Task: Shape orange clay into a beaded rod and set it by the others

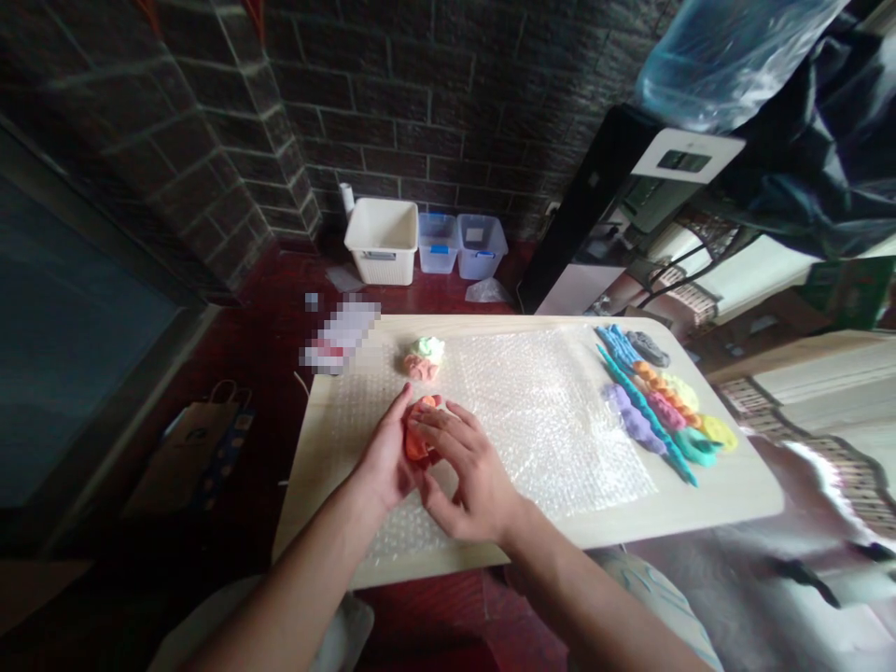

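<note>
My left hand [389,453] cups an orange lump of modelling clay [418,441] against its palm and fingers. Over it lies my right hand [468,467], its fingers pressed onto the clay, so part of the lump is hidden. Just beyond the hands, a pale green and peach clay piece [424,357] sits on a sheet of bubble wrap [532,401]. To the right are twisted and braided clay strips: a long teal one [648,417], a purple one [634,418], a blue one [617,345], a grey one [648,348], plus orange, pink, yellow and green pieces.
The bubble wrap covers much of the pale wooden table [742,485]. Behind the table, a cream basket [383,245] and two clear plastic bins [482,247] stand on the red floor by a dark brick wall. A water dispenser [595,215] is at back right, a paper bag [186,448] at left.
</note>
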Demonstrator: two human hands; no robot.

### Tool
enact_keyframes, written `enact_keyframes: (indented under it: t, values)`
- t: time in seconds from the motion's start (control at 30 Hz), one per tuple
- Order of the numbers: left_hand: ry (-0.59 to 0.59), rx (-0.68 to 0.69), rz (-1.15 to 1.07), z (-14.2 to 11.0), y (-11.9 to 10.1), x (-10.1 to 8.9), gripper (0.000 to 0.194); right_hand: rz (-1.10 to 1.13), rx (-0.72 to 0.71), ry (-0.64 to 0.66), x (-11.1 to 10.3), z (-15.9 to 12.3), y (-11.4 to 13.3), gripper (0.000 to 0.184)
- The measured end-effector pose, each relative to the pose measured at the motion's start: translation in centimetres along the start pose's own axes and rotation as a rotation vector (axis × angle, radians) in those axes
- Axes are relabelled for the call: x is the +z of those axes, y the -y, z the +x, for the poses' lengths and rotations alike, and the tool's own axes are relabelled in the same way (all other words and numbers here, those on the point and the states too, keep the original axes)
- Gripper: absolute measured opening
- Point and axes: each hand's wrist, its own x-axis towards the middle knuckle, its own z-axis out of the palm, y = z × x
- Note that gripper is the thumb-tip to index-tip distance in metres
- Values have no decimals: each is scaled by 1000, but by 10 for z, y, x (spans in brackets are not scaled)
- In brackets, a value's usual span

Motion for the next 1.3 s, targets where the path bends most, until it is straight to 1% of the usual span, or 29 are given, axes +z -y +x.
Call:
enact_keyframes:
  t: [0.07,0.1,0.17,0.27,0.33,0.43,0.53,0.6,0.7,0.77,0.83,0.9,0.93,1.0,1.07,1.13,1.2,1.3]
  values:
    - [-33,62,52,3,0,-2,29,38,15,-70,-3,-1,3,52]
    - [-21,96,84,4,1,-3,30,54,42,-111,-4,-1,4,48]
    - [40,153,157,5,4,-4,38,88,114,-182,-7,-2,3,40]
    - [94,212,277,4,8,-3,50,136,214,-253,-7,-3,-1,30]
    - [90,216,351,3,10,-3,53,159,250,-269,-7,-3,-3,27]
    - [53,227,396,1,11,-3,54,175,238,-262,-6,-3,0,26]
    - [18,284,400,0,12,-1,54,182,226,-281,-6,-4,1,24]
    - [15,323,419,-1,13,1,56,217,267,-300,-4,-5,-1,25]
    - [22,335,449,-2,14,4,56,358,410,-336,4,-5,-9,28]
    - [19,329,469,-1,16,5,55,539,550,-372,12,-4,-13,32]
    - [12,376,528,-1,17,3,54,770,696,-390,19,-3,-14,38]
    - [21,486,655,-2,20,-1,50,981,819,-346,25,-2,-12,49]
    - [38,562,758,-3,22,-2,47,1055,860,-311,27,-1,-10,56]
    - [92,747,1025,-6,26,-6,39,1143,905,-268,28,2,-6,66]
    - [172,943,1306,-8,32,-7,31,1190,923,-303,26,4,-5,70]
    - [267,1086,1500,-8,36,-8,24,1225,943,-383,22,7,-6,67]
    - [324,1168,1584,-6,37,-8,28,1246,959,-438,16,8,-8,59]
    - [314,1258,1620,-4,33,-8,33,1240,932,-451,8,10,-11,47]
